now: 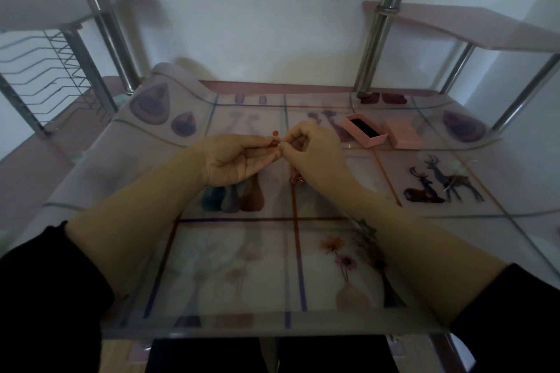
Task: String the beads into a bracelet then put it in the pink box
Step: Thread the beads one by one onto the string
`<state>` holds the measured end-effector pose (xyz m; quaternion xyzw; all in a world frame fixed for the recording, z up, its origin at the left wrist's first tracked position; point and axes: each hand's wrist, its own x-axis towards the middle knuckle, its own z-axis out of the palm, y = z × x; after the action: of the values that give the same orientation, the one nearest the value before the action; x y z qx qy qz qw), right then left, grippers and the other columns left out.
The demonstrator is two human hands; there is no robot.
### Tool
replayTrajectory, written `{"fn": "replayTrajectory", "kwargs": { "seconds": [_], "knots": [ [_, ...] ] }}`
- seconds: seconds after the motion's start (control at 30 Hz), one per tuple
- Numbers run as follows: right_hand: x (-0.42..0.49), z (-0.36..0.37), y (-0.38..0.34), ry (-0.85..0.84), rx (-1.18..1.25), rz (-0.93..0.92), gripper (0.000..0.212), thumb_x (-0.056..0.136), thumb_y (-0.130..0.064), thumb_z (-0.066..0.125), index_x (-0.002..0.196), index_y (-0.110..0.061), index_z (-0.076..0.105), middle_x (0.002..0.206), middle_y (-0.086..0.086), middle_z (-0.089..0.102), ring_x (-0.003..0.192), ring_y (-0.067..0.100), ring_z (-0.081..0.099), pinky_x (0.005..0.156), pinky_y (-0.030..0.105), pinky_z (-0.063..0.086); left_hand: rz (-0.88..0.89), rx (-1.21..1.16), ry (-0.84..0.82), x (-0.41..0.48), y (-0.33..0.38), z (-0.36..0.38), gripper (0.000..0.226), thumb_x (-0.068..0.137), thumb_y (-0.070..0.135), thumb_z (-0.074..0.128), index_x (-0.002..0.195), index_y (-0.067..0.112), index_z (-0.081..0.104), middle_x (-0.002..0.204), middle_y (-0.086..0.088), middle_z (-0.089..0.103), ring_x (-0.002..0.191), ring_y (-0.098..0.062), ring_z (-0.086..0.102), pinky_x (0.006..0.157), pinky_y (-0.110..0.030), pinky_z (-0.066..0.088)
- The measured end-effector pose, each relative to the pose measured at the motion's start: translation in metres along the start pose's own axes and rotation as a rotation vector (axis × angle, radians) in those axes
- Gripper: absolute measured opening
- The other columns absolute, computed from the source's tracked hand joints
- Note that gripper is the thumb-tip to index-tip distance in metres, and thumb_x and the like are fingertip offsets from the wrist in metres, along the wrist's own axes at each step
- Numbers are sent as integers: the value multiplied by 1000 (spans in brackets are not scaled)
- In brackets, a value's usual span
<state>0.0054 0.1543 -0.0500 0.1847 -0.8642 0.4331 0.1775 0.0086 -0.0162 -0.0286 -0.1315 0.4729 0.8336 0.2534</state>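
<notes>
While raised above glossy table (272,322), left fingers (263,140) pinch round orange beads (275,133), right fingers (293,134) pinch beaded strand (294,180).

The strip of table (363,160) leading from the middle to the box (365,129) at the far right is free, while the lid (404,133) lies just beside the box, posts (377,39) rise at both back corners, and a rack (54,70) stands at the left.
</notes>
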Motion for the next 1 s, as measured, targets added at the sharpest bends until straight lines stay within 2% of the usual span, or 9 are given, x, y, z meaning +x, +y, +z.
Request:
{"fn": "replayTrajectory", "kwargs": {
  "seconds": [0.13, 0.23, 0.37, 0.5, 0.6, 0.7, 0.83, 1.0],
  "knots": [
    [0, 0, -1, -5, -11, -1, 6, 82, -19, 68, 80, -21, 63, 69, -13, 59, 66, 2, 56, 62, 24, 51, -1, 3, -2, 1, -1, -1, 24, 82, 2, 62, 104, -5, 67, 99, -19, 71, 84, -20, 73, 71, -25, 60],
    [0, 0, -2, -2, -21, -7, 6, 82, -17, 68, 80, -19, 64, 69, -14, 58, 66, 4, 57, 63, 26, 52, -4, 13, 1, 0, -1, -1, 17, 81, 2, 63, 96, -4, 71, 96, -18, 72, 82, -19, 73, 64, -23, 60],
    [0, 0, -2, -13, -17, -11, 4, 83, -18, 69, 82, -18, 66, 72, -12, 60, 68, 6, 58, 65, 27, 54, -10, 45, -10, 0, -2, -1, 14, 75, 4, 66, 84, -2, 75, 92, -17, 73, 79, -18, 73, 62, -21, 59],
    [0, -1, 0, -1, 4, -12, 4, 82, -18, 74, 82, -18, 70, 71, -14, 60, 66, -1, 57, 64, 16, 48, 2, 47, 1, 0, -2, -1, 15, 81, 5, 65, 92, -1, 71, 86, -14, 74, 74, -15, 73, 59, -19, 58],
    [0, -2, 0, 15, 74, 19, 8, 79, -16, 77, 86, -13, 74, 73, -9, 66, 65, 0, 61, 64, 16, 50, 10, 52, -6, -1, -2, 0, 14, 83, 4, 63, 95, -1, 69, 81, -12, 74, 72, -13, 73, 58, -18, 57],
    [0, -2, 0, 4, 144, 52, 7, 79, -14, 77, 85, -12, 74, 67, -11, 65, 53, -5, 59, 56, 11, 47, 25, 73, -6, -2, -2, 1, 11, 84, 3, 62, 92, 0, 69, 78, -11, 74, 69, -13, 72, 56, -17, 56],
    [0, -3, -1, 0, 197, 56, 7, 78, -12, 78, 83, -11, 73, 64, -11, 64, 48, -5, 59, 54, 14, 47, 47, 92, -7, -3, -1, 3, 9, 88, 5, 60, 91, 1, 68, 75, -10, 74, 68, -11, 72, 55, -15, 56],
    [0, -5, -5, 4, 244, 71, 9, 78, -11, 78, 79, -15, 70, 63, -9, 66, 42, 4, 59, 46, 18, 48, 46, 99, -10, -6, 0, 5, 11, 90, 8, 60, 93, 1, 68, 73, -9, 73, 65, -9, 71, 53, -14, 55]
  ]
}}
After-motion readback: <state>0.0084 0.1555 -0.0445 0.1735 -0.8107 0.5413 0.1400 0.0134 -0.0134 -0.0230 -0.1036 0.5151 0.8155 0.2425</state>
